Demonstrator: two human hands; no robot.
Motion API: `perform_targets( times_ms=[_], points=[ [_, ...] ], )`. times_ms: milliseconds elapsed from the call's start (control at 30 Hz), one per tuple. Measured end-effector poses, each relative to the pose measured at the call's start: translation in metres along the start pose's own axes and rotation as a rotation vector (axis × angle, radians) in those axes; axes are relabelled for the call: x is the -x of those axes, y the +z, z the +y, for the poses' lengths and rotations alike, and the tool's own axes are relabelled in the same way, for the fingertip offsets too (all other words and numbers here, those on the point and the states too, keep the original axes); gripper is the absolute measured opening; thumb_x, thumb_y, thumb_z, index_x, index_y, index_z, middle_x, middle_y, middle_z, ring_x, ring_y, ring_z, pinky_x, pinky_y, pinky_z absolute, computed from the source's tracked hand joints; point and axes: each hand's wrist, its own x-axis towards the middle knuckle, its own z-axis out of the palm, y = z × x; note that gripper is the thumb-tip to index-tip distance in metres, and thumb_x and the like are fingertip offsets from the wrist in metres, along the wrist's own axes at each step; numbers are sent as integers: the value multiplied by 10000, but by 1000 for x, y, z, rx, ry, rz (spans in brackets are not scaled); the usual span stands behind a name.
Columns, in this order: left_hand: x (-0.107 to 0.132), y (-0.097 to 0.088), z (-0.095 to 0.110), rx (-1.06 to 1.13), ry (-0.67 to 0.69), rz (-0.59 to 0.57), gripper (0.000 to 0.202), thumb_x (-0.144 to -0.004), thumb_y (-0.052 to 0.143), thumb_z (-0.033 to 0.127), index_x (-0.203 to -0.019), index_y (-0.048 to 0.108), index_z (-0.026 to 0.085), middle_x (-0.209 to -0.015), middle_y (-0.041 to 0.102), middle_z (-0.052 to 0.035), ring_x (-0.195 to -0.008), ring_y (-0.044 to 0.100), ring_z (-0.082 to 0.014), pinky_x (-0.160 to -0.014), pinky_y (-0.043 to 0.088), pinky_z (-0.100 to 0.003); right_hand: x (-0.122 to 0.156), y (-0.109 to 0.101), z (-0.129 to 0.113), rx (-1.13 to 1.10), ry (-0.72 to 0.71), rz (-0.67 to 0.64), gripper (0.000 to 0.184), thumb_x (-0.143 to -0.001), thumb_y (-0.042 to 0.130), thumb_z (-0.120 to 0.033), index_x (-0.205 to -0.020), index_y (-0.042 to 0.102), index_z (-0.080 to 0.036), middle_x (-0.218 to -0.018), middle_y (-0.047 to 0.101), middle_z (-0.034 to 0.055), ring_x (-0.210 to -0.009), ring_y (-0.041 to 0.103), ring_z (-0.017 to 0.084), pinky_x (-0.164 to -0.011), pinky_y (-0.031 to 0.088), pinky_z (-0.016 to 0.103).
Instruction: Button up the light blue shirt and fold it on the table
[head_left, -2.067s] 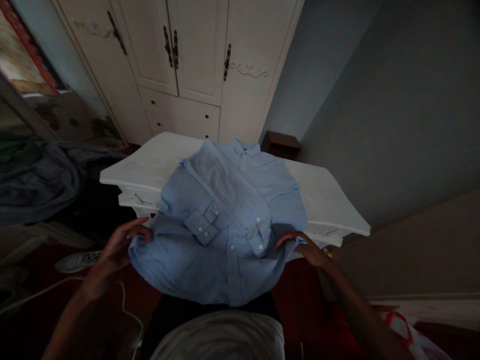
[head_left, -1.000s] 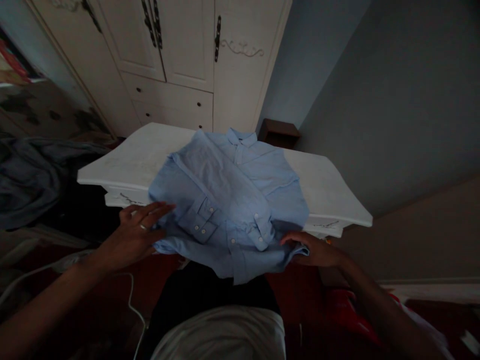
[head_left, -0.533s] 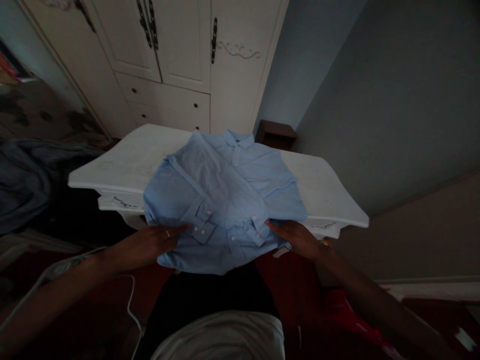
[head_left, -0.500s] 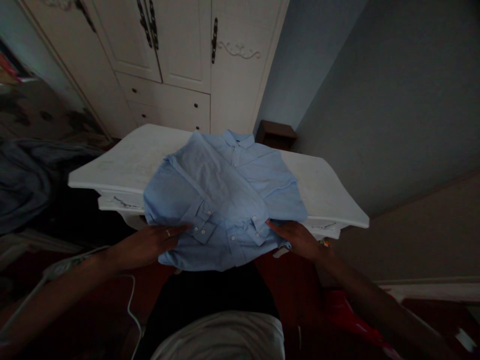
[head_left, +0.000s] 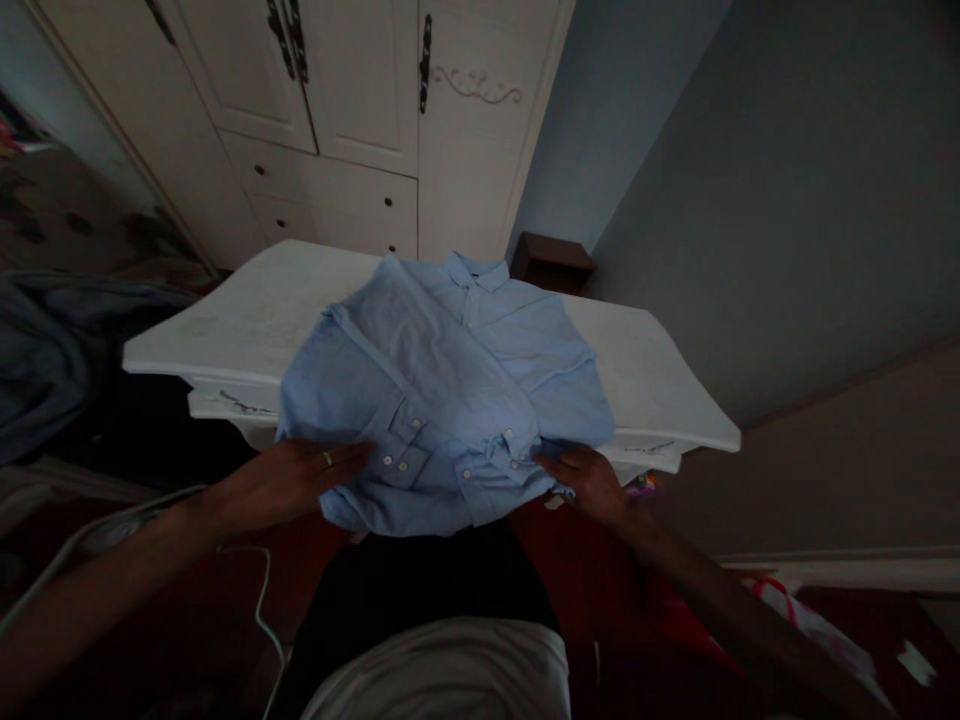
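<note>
A light blue button shirt (head_left: 450, 390) lies face up on a white table (head_left: 247, 320), collar toward the cupboard, both sleeves folded across the chest. Its lower hem is bunched up at the table's near edge. My left hand (head_left: 300, 478) lies on the hem's left part, fingers stretched out flat, a ring on one finger. My right hand (head_left: 589, 478) is at the hem's right corner, fingers curled round the cloth edge.
A white cupboard (head_left: 360, 110) with dark handles and drawers stands behind the table. A small brown stand (head_left: 553, 262) sits by the blue-grey wall. Dark bedding (head_left: 67, 340) lies at the left. A white cable (head_left: 262, 610) trails on the red floor.
The hanging lower part of the shirt has been brought up onto the table edge. Both hands have moved inward and forward along the hem.
</note>
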Motion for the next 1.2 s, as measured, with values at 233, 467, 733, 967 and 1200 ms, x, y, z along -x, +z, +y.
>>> perform_targets(
  times_ms=[233, 467, 733, 967, 1200],
  points=[
    [2, -15, -2, -245, 245, -225, 428, -843, 444, 97, -1208, 593, 262, -1147, 688, -78, -961, 661, -224, -826, 513, -363, -2, -14, 1, -215, -10, 65, 346, -912, 491, -368, -1166, 636, -183, -808, 596, 84, -755, 551, 228, -685, 439, 353],
    [5, -37, -12, -342, 400, -219, 471, -815, 374, -10, -1117, 637, 239, -1068, 722, -51, -864, 682, -204, -738, 531, -330, -10, -54, 1, -415, -75, 171, 407, -928, 439, -457, -1257, 554, -246, -1198, 570, 125, -1082, 551, 274, -870, 462, 427],
    [-7, -40, 6, -461, 307, -381, 671, -751, 401, -42, -1307, 544, 306, -1320, 598, -36, -666, 666, -164, -599, 488, -287, -16, -84, 0, -443, -44, 74, 405, -913, 463, -413, -1270, 544, -240, -1152, 664, 102, -1018, 635, 240, -838, 518, 354],
    [-9, -40, -3, -379, 222, -310, 664, -694, 435, -30, -1253, 603, 288, -1178, 688, -38, -858, 688, -209, -722, 508, -323, -20, -104, 0, -477, 13, 54, 395, -912, 457, -417, -1237, 592, -237, -1131, 686, 115, -1003, 668, 241, -833, 541, 331],
    [-38, -92, 6, -63, 65, -75, 651, -642, 403, 58, -1172, 665, 329, -1027, 729, 2, -908, 655, -194, -808, 505, -320, -39, -149, 18, -648, 108, 101, 323, -862, 544, -432, -1053, 674, -206, -975, 722, 92, -849, 689, 224, -737, 536, 283]
  ],
)
